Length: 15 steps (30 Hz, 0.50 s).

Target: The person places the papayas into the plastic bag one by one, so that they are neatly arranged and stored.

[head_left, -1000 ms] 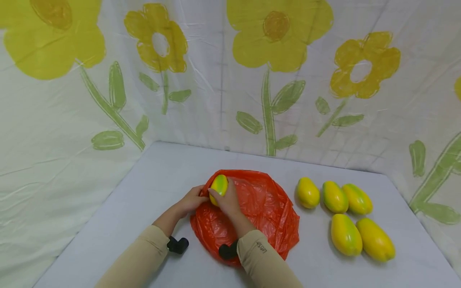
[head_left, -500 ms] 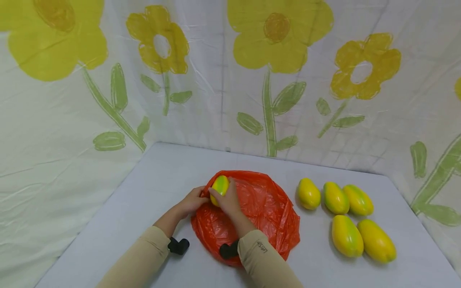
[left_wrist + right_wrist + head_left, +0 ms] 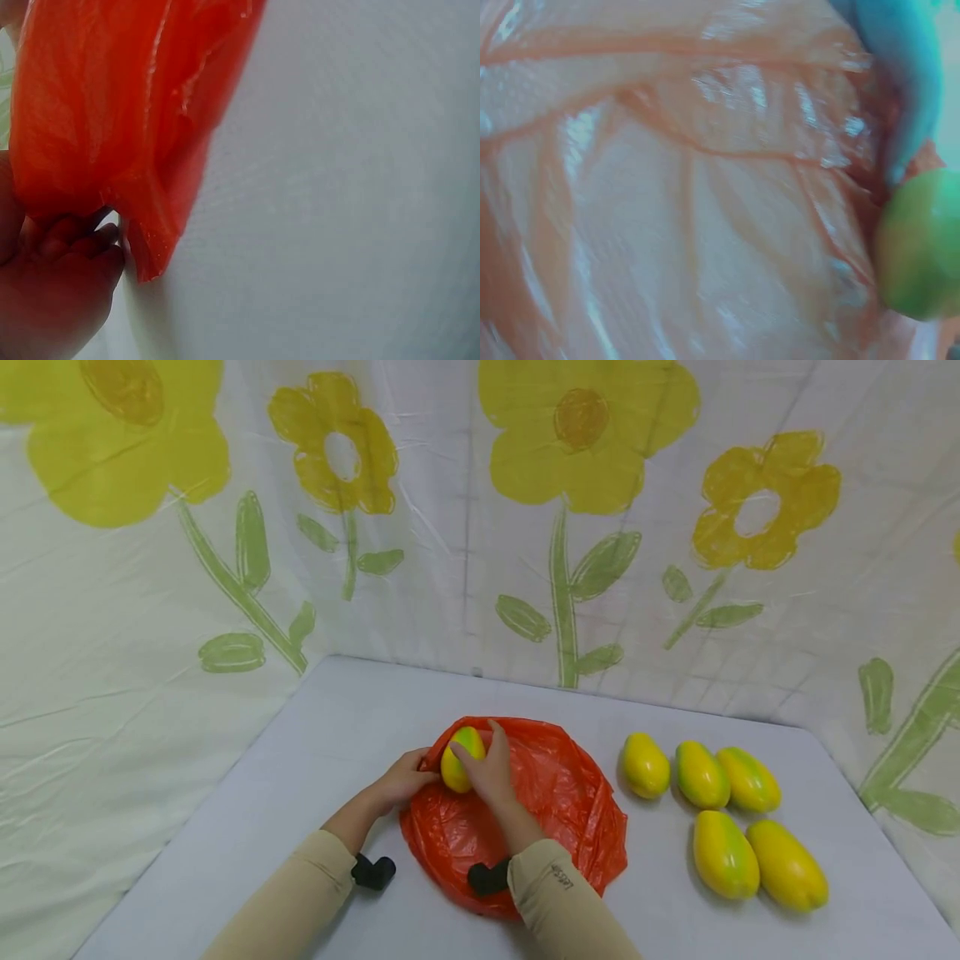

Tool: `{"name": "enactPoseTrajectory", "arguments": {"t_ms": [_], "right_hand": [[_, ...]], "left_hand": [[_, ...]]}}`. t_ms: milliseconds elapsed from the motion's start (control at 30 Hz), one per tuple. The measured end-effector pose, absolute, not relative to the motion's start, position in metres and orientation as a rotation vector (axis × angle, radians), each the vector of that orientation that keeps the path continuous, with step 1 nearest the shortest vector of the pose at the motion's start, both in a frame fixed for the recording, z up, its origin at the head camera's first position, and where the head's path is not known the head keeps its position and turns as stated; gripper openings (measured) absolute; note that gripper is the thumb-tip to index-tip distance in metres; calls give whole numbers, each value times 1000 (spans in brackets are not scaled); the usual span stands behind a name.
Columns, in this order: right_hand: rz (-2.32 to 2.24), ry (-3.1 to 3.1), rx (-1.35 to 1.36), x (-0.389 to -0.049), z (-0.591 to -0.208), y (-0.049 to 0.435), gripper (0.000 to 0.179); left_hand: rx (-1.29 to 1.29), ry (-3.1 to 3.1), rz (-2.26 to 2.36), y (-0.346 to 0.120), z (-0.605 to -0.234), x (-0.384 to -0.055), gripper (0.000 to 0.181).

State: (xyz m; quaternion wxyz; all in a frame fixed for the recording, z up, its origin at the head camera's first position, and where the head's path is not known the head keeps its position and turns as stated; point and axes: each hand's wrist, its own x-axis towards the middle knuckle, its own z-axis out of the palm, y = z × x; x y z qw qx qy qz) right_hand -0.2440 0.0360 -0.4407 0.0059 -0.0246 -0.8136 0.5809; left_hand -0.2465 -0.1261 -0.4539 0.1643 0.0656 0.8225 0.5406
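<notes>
A red plastic bag [image 3: 555, 777] lies spread on the table, its mouth toward the head camera. At its left edge my left hand [image 3: 401, 778] grips the rim; in the left wrist view the curled fingers [image 3: 75, 240] meet the red film. A glossy yellow-and-green oval fruit [image 3: 459, 772], like a small papaya or mango, sits at the bag's left inside. My right hand [image 3: 491, 772] is beside this fruit, thumb overlapping it and the other fingers spread away to the right. The right wrist view shows the fruit's green end [image 3: 922, 247] and a straight finger [image 3: 911, 75] above it.
Several similar fruits lie to the right of the bag, among them one fruit [image 3: 646, 766] nearest it and a larger-looking one [image 3: 787, 866] at the front. The white table [image 3: 330, 727] backs onto a flower-printed curtain [image 3: 435, 627].
My right hand has shifted a little to the right and its fingers have spread off the fruit it was gripping. The left hand has stayed at the bag's rim.
</notes>
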Motion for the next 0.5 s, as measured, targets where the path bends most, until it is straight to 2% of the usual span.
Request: {"name": "enactPoseTrajectory", "arguments": {"t_ms": [233,500], "right_hand": [[1798,-2656,-19,-244,-428,50,67],[1776,-2699,-9,-247,-421,68,74]], "left_hand": [[177,2314,1569,-127,-451,-245,35],[204,2309,1566,-126,-451,-245,37]]}}
